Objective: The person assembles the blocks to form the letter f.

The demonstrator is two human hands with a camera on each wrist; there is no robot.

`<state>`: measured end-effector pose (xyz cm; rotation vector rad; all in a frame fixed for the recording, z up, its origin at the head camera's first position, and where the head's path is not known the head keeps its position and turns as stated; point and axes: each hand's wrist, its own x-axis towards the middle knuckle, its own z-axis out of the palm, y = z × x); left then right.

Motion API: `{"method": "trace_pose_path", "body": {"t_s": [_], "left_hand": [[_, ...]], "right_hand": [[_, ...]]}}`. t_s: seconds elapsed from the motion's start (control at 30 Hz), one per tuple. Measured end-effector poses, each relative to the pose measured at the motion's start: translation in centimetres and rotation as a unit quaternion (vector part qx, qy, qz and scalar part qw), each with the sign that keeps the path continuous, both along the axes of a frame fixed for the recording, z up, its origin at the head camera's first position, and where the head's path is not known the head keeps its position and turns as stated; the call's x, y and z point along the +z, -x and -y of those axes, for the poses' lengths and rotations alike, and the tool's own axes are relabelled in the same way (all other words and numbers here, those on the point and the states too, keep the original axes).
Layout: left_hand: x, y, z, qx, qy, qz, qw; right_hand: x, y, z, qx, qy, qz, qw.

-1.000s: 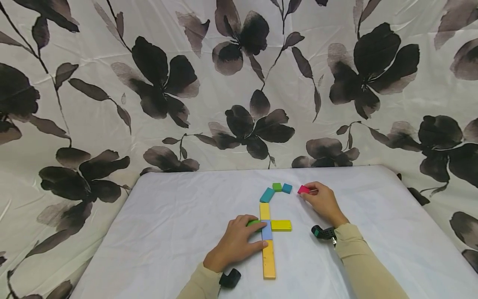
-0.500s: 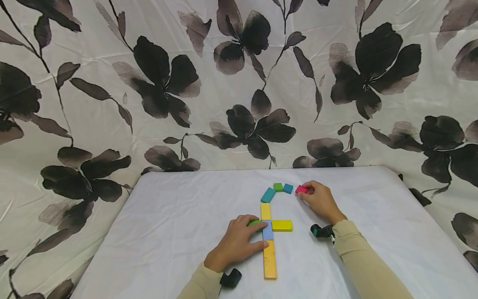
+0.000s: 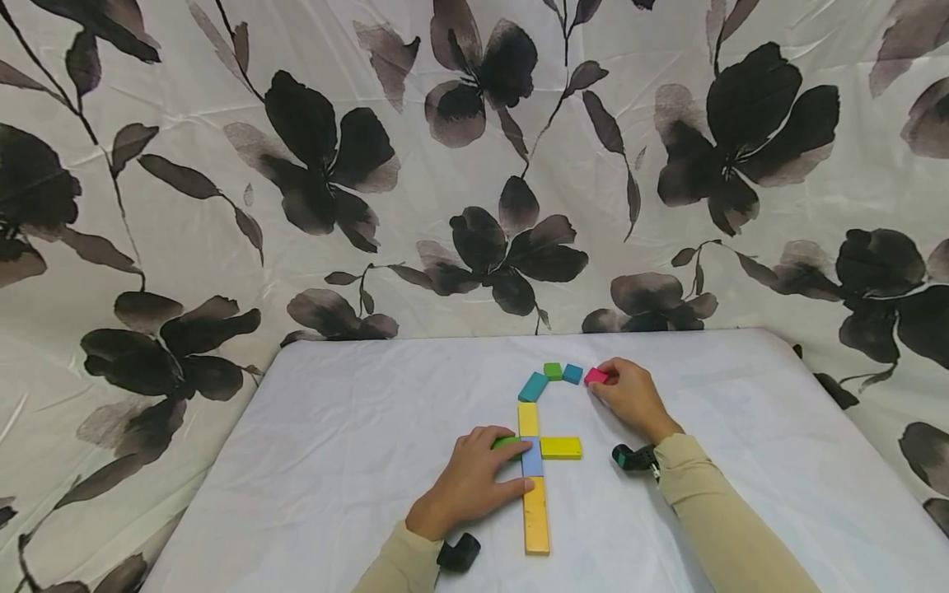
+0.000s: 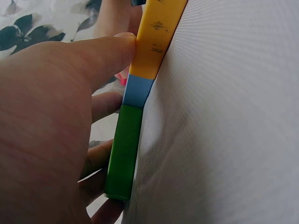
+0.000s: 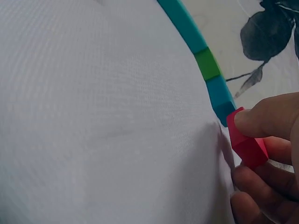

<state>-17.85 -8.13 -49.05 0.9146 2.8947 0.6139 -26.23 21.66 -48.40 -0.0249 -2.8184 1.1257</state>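
Between thumb and fingers my right hand pinches a red block, just right of a small blue block at the end of a curved row. That row also has a small green block and a teal block. My left hand rests over the flat blocks, its thumb touching the long orange block. Its fingers lie over the light blue block and a longer green block, partly hidden in the head view.
A yellow block stands above the light blue one in the column, and another yellow block extends to its right. White cloth covers the table. A floral curtain hangs behind its far edge.
My right hand has shifted slightly left with the red block, narrowing the gap to the small blue block. My left hand stays in place over the column.
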Motion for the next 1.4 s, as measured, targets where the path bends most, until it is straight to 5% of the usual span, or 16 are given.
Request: {"method": "trace_pose_path", "body": {"t_s": [1.4], "left_hand": [[-0.14,0.08,0.05,0.002,0.0,0.002,1.0]], "right_hand": [[-0.18,0.46,0.5,0.005,-0.04,0.001,0.9992]]}}
